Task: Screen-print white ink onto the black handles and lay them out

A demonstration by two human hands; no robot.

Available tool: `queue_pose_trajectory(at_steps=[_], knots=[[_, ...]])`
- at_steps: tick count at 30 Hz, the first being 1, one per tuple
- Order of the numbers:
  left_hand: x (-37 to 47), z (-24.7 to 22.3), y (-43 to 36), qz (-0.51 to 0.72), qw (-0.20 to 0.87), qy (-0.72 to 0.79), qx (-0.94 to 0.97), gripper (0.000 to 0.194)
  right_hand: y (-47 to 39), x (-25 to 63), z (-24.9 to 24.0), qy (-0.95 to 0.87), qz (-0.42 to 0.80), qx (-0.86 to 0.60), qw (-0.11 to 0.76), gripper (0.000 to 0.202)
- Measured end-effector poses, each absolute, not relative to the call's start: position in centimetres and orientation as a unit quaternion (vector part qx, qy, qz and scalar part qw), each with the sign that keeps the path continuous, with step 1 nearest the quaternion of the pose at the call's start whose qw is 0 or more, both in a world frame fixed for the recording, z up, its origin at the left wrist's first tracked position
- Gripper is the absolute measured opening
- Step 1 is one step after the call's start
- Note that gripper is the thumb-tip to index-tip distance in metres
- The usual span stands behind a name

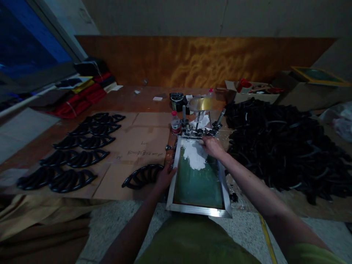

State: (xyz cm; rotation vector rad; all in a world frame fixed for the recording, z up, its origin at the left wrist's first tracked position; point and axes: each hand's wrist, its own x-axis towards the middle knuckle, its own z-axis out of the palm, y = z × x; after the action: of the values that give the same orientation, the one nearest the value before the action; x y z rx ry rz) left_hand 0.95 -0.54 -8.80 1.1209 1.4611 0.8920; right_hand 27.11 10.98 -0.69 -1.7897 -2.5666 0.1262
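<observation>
A silkscreen frame (226, 200) with a silver metal border lies in front of me, its green mesh (198, 189) bearing a thick patch of white ink (194, 156) toward the far end. Over the ink's right side, my right hand (212, 147) is closed; a pale edge shows at its fingertips, but what it grips is mostly hidden. At the frame's left bar, my left hand (165, 176) holds on with its fingers against the metal. Just left of that hand rests a curved black slatted part (143, 175), partly covered by it.
A clamp (199, 131) stands at the frame's far end, beside a water bottle (175, 124) and a black tub (176, 102). Several black parts (73, 179) lie in rows on cardboard at left. A large heap of black parts (277, 146) fills the right, before cardboard boxes (305, 93).
</observation>
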Motion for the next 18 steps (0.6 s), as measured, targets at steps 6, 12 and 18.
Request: queue_pose_trajectory(at_steps=[6,12,18], knots=[[0.8,-9.8,-0.5,0.369,0.539,0.604,0.457,0.067,6.6,26.4,-2.3,-0.871,0.009,-0.491,0.002,0.019],[0.7,-10.4,-0.6,0.374,0.553,0.590,0.454,0.070,3.4,27.9,-2.0,-0.950,0.070,-0.305,0.017,0.022],[0.9,-9.3,-0.6,0.376,0.545,0.597,0.454,0.072,4.2,27.7,-2.9,-0.906,0.068,-0.406,0.103,0.019]])
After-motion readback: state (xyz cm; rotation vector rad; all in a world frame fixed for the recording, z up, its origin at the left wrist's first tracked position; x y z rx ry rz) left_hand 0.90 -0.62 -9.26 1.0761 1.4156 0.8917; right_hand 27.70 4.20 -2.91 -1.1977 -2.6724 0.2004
